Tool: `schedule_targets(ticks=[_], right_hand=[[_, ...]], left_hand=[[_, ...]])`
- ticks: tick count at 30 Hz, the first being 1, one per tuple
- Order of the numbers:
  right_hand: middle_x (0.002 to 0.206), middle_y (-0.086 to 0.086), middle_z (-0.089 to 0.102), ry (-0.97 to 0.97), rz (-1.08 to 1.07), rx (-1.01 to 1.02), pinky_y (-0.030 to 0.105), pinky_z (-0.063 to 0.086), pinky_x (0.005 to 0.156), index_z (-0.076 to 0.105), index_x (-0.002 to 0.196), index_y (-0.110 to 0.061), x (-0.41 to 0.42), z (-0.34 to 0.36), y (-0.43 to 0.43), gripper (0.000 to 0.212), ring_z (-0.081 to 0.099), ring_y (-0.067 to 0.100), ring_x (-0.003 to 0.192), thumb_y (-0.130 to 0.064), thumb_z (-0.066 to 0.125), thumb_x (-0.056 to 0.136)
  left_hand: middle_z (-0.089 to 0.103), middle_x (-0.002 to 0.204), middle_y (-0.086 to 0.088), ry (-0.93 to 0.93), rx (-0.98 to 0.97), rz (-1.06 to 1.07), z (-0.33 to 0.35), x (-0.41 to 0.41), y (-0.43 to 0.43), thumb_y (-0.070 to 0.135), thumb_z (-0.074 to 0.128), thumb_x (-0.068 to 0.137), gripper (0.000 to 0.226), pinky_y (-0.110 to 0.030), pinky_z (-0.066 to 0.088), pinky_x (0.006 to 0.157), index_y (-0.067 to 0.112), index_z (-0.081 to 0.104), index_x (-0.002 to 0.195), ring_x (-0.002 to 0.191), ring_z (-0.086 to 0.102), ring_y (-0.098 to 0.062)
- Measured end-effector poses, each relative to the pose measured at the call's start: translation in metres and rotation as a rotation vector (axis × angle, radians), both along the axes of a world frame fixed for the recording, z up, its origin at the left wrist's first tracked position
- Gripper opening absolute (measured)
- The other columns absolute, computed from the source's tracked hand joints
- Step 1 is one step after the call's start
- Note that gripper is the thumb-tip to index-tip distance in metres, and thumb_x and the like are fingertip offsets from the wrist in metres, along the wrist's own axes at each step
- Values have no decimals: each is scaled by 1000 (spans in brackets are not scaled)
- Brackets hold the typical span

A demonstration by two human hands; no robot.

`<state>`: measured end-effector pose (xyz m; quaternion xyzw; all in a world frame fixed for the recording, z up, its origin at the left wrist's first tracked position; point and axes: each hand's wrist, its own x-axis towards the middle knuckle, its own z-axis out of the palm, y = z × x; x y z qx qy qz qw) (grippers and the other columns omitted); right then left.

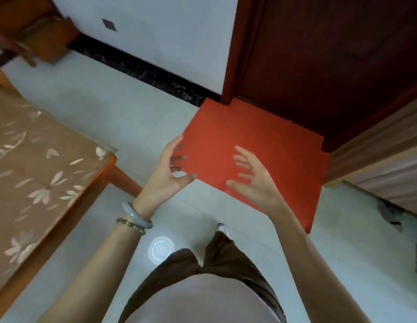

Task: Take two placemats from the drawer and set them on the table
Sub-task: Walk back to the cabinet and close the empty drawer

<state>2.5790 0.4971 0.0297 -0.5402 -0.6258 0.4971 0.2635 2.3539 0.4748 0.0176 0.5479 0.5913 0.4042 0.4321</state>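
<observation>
Red placemats [261, 145] hang flat in the air over the floor in front of me; offset edges at the far side suggest two stacked sheets. My left hand [166, 176] pinches their near-left corner between thumb and curled fingers. My right hand [254, 180] lies palm down on top of the mats near the front edge, fingers spread and loosely bent. The table [42, 173], with a brown floral cloth and an orange wooden frame, stands to my left. No drawer is in view.
A dark red door [331, 54] and its frame stand straight ahead, and a white wall with a black skirting is to their left. Wooden furniture [35, 31] sits at the far left, and a beige ribbed cabinet edge [384, 145] is on the right. The pale tiled floor [98, 106] lies between them.
</observation>
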Motion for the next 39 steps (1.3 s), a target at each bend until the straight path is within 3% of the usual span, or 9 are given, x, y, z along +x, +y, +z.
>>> schedule_targets(ticks=[5,11,17,19,24,30,39], right_hand=[[129,-10,51,32,151,-45,31,45,101,38,138,-40,-15,2,102,79,48,2,121,-9,75,74],[129,-4,51,67,325,-72,27,44,98,39,135,-37,-77,-4,213,79,50,8,122,-1,74,74],[129,-4,50,82,416,-34,27,44,98,38,131,-42,-162,-9,327,78,49,9,121,-1,73,75],[127,-8,50,72,427,-35,27,44,97,38,129,-44,-191,-4,365,77,49,7,120,-1,73,75],[122,-20,49,92,457,-32,26,43,95,37,119,-57,-263,7,455,78,49,6,119,-3,73,76],[132,-4,49,73,545,-49,25,44,98,36,135,-38,-341,13,536,76,48,9,122,-4,73,77],[131,-7,49,70,681,-41,24,44,97,36,136,-39,-480,4,699,78,48,6,121,-6,74,76]], left_hand=[[43,136,0,-18,1,200,7,-8,59,2,75,77,85,-18,49,90,27,28,143,114,54,-10],[44,135,2,-29,-12,422,2,-52,124,4,76,77,84,-19,49,90,27,30,144,114,55,-8],[44,132,14,-40,14,468,-11,-126,215,43,76,63,90,-20,49,89,42,29,139,112,55,-3],[44,131,15,-54,4,499,-10,-154,247,37,79,64,88,-23,49,89,46,29,136,112,56,-2],[45,133,9,-47,23,576,3,-223,327,8,79,76,85,-28,50,91,34,30,140,113,56,-6],[44,134,7,-52,19,651,3,-285,397,16,79,73,86,-28,50,90,35,29,141,114,56,-8],[42,140,1,-21,-6,805,-10,-398,534,13,78,76,86,-38,51,96,37,27,141,118,55,-15]])
